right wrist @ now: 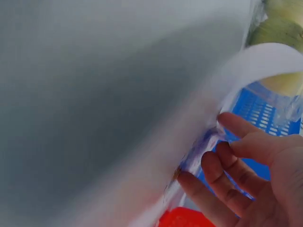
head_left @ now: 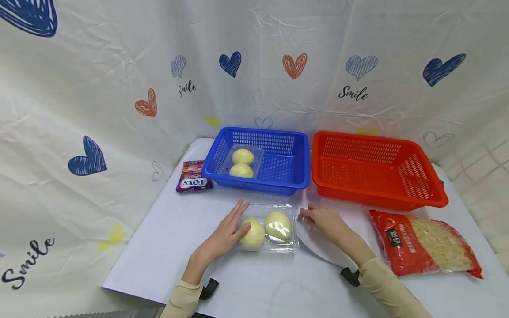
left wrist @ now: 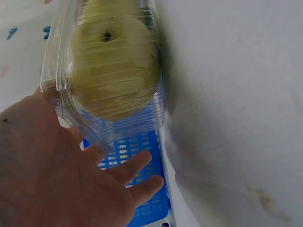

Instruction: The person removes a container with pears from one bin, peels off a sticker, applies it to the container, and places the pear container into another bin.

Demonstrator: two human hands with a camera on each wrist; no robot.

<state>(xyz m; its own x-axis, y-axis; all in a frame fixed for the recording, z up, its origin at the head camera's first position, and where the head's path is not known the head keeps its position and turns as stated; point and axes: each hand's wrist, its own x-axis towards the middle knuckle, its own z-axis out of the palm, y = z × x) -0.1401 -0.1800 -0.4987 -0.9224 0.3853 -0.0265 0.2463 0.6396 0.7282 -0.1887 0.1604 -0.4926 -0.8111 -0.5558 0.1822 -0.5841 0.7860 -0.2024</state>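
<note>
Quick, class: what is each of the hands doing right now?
Left hand: open, fingers straight against the clear fruit box.
Right hand: open, fingertips at the box's right edge, gripping nothing.

Heart-printed curtain [head_left: 119, 88] behind white table [head_left: 167, 247]
</note>
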